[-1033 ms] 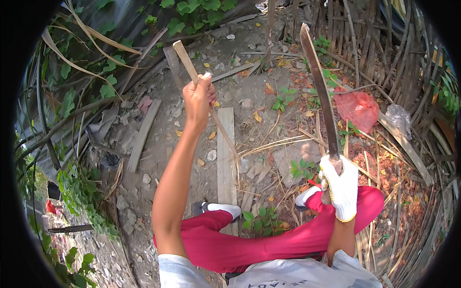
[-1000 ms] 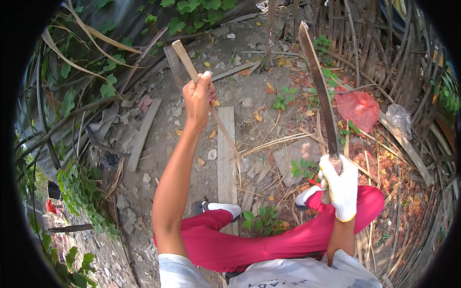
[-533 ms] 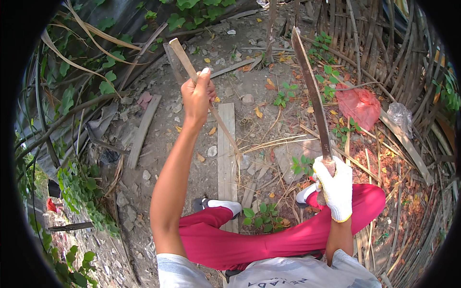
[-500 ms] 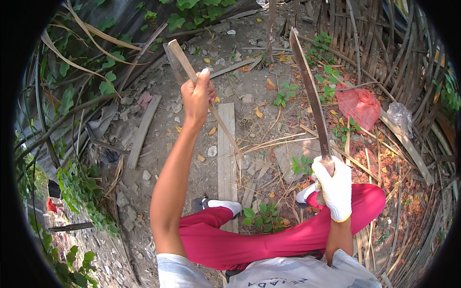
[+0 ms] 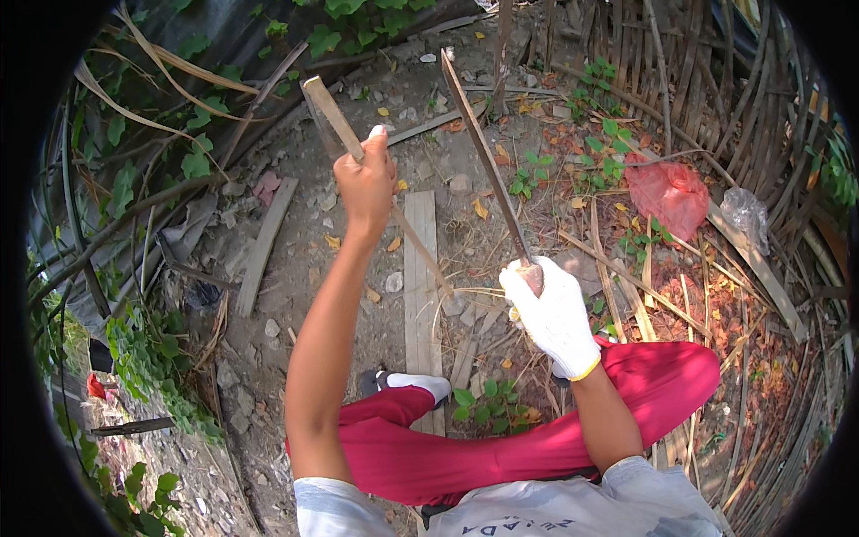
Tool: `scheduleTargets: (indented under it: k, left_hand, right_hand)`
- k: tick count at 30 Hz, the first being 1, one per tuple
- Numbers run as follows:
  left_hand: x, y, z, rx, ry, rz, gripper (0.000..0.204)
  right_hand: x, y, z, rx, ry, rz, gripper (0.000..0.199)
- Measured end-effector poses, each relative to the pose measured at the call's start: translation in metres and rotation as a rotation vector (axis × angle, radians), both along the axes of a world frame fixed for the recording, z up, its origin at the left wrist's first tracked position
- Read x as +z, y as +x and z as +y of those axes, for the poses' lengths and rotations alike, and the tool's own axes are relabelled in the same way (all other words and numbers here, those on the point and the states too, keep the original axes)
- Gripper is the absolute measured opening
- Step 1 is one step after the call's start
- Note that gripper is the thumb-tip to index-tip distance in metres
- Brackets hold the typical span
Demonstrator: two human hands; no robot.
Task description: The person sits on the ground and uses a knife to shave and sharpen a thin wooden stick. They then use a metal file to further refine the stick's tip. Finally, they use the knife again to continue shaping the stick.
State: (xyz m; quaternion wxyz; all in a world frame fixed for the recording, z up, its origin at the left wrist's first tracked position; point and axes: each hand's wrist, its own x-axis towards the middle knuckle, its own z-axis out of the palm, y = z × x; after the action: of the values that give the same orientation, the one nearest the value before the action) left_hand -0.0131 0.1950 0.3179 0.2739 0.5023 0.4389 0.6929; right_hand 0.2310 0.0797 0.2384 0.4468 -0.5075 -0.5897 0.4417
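Note:
My bare left hand is closed around a long wooden strip. The strip slants from upper left to lower right; its low end is over a flat board on the ground, and I cannot tell whether they touch. In a white knitted glove, my right hand grips a machete by its handle. The long dark blade points away from me, leaning left, seen nearly edge-on. Its tip is to the right of the strip's upper end, and the two are apart.
Between my legs in red trousers grows a small leafy plant. Split strips and dry leaves litter the ground on the right, near a red plastic bag. A slatted fence stands at the far right, vines at the left.
My right hand has moved left with the machete, and the blade has swung left toward the strip, turning more edge-on. My left hand and the strip have barely shifted.

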Motion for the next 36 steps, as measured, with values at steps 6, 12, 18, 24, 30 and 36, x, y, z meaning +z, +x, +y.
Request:
scheduleTargets:
  k: [6,12,18,24,30,36]
  left_hand:
    - [-0.017,0.017,0.002,0.177,0.141,0.126,0.044]
    - [-0.022,-0.006,0.012,0.283,0.147,0.110,0.041]
    - [-0.016,0.002,0.011,0.291,0.090,0.085,0.045]
    - [-0.017,-0.008,0.008,0.309,0.116,0.075,0.044]
    - [-0.010,0.013,0.013,0.327,0.114,0.148,0.039]
    - [-0.018,-0.011,0.003,0.305,0.040,0.126,0.038]
  right_hand:
    - [-0.173,-0.061,0.005,-0.075,0.037,-0.358,0.040]
    - [-0.281,-0.065,-0.041,0.133,-0.236,-0.483,0.041]
    - [-0.290,-0.061,-0.030,0.266,-0.199,-0.597,0.039]
    - [-0.170,-0.099,0.005,-0.067,-0.064,-0.146,0.038]
    - [-0.302,-0.074,-0.038,0.178,-0.516,-0.492,0.026]
    - [-0.300,-0.074,-0.039,0.373,-0.664,-0.313,0.030]
